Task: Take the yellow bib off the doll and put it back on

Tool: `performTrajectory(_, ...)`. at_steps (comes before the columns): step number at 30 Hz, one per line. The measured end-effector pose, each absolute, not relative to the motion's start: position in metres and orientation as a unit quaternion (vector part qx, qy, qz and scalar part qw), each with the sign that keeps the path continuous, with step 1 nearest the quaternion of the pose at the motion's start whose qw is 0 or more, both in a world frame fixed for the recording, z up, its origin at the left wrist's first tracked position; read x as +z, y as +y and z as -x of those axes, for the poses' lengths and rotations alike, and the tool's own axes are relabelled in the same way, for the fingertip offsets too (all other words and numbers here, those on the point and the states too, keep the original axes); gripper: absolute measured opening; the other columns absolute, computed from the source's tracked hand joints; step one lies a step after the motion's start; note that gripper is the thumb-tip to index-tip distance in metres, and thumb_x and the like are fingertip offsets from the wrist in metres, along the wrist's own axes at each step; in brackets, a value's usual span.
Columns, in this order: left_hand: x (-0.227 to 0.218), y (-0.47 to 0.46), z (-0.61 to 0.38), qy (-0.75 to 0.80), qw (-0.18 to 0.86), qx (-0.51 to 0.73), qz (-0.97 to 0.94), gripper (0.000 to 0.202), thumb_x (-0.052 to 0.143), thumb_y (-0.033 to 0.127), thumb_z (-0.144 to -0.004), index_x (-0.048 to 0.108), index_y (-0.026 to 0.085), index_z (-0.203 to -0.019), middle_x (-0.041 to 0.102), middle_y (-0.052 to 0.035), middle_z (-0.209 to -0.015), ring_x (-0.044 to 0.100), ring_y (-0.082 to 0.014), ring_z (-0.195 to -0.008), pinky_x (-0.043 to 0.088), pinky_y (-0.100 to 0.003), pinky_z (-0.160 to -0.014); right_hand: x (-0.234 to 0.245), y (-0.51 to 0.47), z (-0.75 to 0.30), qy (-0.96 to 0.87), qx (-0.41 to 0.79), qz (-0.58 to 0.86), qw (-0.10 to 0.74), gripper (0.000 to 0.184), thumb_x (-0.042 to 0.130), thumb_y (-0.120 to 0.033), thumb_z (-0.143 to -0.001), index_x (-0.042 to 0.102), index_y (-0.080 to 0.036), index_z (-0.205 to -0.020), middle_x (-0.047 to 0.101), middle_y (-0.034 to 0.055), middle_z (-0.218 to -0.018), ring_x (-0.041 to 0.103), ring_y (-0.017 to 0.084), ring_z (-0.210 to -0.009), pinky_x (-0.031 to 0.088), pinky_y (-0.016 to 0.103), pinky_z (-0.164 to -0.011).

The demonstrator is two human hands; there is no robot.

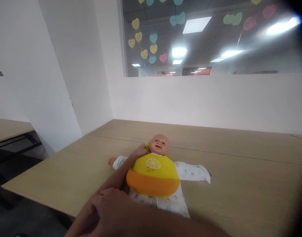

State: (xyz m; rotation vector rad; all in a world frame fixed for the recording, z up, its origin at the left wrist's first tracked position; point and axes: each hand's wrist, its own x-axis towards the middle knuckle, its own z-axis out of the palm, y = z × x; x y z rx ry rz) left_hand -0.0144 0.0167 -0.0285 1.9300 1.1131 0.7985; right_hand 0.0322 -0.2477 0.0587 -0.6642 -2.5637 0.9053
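A baby doll (pixel 159 144) lies on its back on the table, arms spread, in a white printed outfit (pixel 192 171). Over its chest is a yellow bib (pixel 141 163) with a citrus-slice print and an orange catch pocket (pixel 153 184). My left hand (pixel 142 150) is closed at the side of the doll's neck, and the yellow end of the bib strap (pixel 147 145) sticks out above its fingers. Nearer to me, my right hand (pixel 111 205) lies across my left forearm with its fingers curled round it. My right arm covers the doll's lower legs.
The wooden table (pixel 240 197) has a seam running across behind the doll. White walls (pixel 190 98) stand at its back and left. Above is a window (pixel 200 42) with heart-shaped paper notes. Another table (pixel 10 130) stands at the far left.
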Motion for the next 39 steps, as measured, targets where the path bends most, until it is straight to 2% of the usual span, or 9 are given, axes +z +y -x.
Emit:
performTrajectory(6,-0.026,0.016,0.013,0.439,0.371,0.305,-0.759,0.025,0.058,0.026,-0.071,0.073,0.011,-0.083,0.073,-0.0060,-0.082,0.061,-0.0182,-0.073,0.046,-0.026,-0.066,0.034,-0.238,-0.016,-0.926,0.168,0.253,0.224,0.022,0.058,-0.040,-0.079,0.059,-0.022,-0.091,0.067,0.0007,-0.089,0.058,0.018,-0.066,0.028,0.028,-0.049)
performTrajectory(12,-0.023,0.012,0.012,0.439,0.380,0.308,-0.754,0.022,0.057,0.024,-0.071,0.072,0.012,-0.081,0.072,-0.0052,-0.080,0.060,-0.0174,-0.073,0.045,-0.024,-0.063,0.050,-0.239,-0.029,-0.904,0.308,0.233,0.183,0.056,0.079,-0.073,-0.067,0.057,-0.023,-0.084,0.061,-0.0063,-0.074,0.058,0.015,-0.066,0.035,0.026,-0.051)
performTrajectory(19,-0.012,0.001,0.009,0.455,0.385,0.310,-0.741,0.016,0.058,0.020,-0.069,0.070,0.012,-0.075,0.069,-0.0025,-0.073,0.059,-0.0162,-0.069,0.043,-0.023,-0.059,0.047,-0.246,-0.029,-0.925,0.157,0.234,0.256,0.029,0.081,-0.026,-0.076,0.054,-0.022,-0.086,0.061,-0.0055,-0.079,0.056,0.012,-0.065,0.029,0.025,-0.047)
performTrajectory(21,-0.010,-0.001,0.009,0.453,0.389,0.310,-0.740,0.015,0.058,0.020,-0.069,0.070,0.012,-0.075,0.069,-0.0027,-0.073,0.059,-0.0161,-0.069,0.044,-0.023,-0.060,0.051,-0.245,-0.033,-0.920,0.207,0.223,0.248,0.032,0.084,-0.031,-0.076,0.054,-0.022,-0.085,0.058,-0.0074,-0.076,0.055,0.011,-0.063,0.031,0.023,-0.048)
performTrajectory(25,-0.010,-0.002,0.009,0.439,0.398,0.309,-0.744,0.017,0.057,0.021,-0.069,0.069,0.012,-0.077,0.068,-0.0027,-0.072,0.058,-0.0159,-0.067,0.044,-0.024,-0.060,0.054,-0.240,-0.033,-0.906,0.310,0.221,0.182,0.053,0.077,-0.071,-0.071,0.057,-0.023,-0.083,0.060,-0.0078,-0.073,0.054,0.012,-0.061,0.034,0.023,-0.049)
performTrajectory(30,-0.012,0.002,0.010,0.443,0.384,0.303,-0.751,0.017,0.056,0.023,-0.068,0.068,0.013,-0.075,0.068,-0.0028,-0.073,0.059,-0.0168,-0.069,0.043,-0.024,-0.061,0.031,-0.234,-0.019,-0.927,0.180,0.222,0.241,0.023,0.063,-0.041,-0.075,0.053,-0.022,-0.083,0.061,-0.0035,-0.082,0.052,0.014,-0.063,0.025,0.026,-0.047)
performTrajectory(33,-0.012,0.002,0.010,0.447,0.383,0.305,-0.748,0.019,0.056,0.023,-0.068,0.069,0.013,-0.077,0.070,-0.0036,-0.076,0.059,-0.0172,-0.071,0.044,-0.024,-0.062,0.032,-0.236,-0.022,-0.923,0.197,0.217,0.247,0.021,0.069,-0.034,-0.077,0.052,-0.022,-0.084,0.061,-0.0047,-0.081,0.055,0.014,-0.066,0.029,0.026,-0.049)
performTrajectory(37,-0.015,0.005,0.010,0.446,0.384,0.304,-0.749,0.020,0.056,0.022,-0.068,0.070,0.012,-0.077,0.070,-0.0037,-0.075,0.058,-0.0162,-0.069,0.044,-0.024,-0.063,0.050,-0.244,-0.035,-0.905,0.282,0.219,0.232,0.048,0.081,-0.063,-0.076,0.056,-0.023,-0.083,0.059,-0.0083,-0.071,0.055,0.012,-0.062,0.033,0.025,-0.048)
performTrajectory(39,-0.018,0.008,0.011,0.441,0.382,0.306,-0.752,0.021,0.056,0.024,-0.068,0.070,0.012,-0.078,0.070,-0.0038,-0.077,0.058,-0.0163,-0.070,0.044,-0.024,-0.064,0.052,-0.248,-0.034,-0.908,0.262,0.226,0.238,0.051,0.083,-0.065,-0.073,0.056,-0.023,-0.082,0.059,-0.0083,-0.071,0.056,0.012,-0.061,0.033,0.026,-0.047)
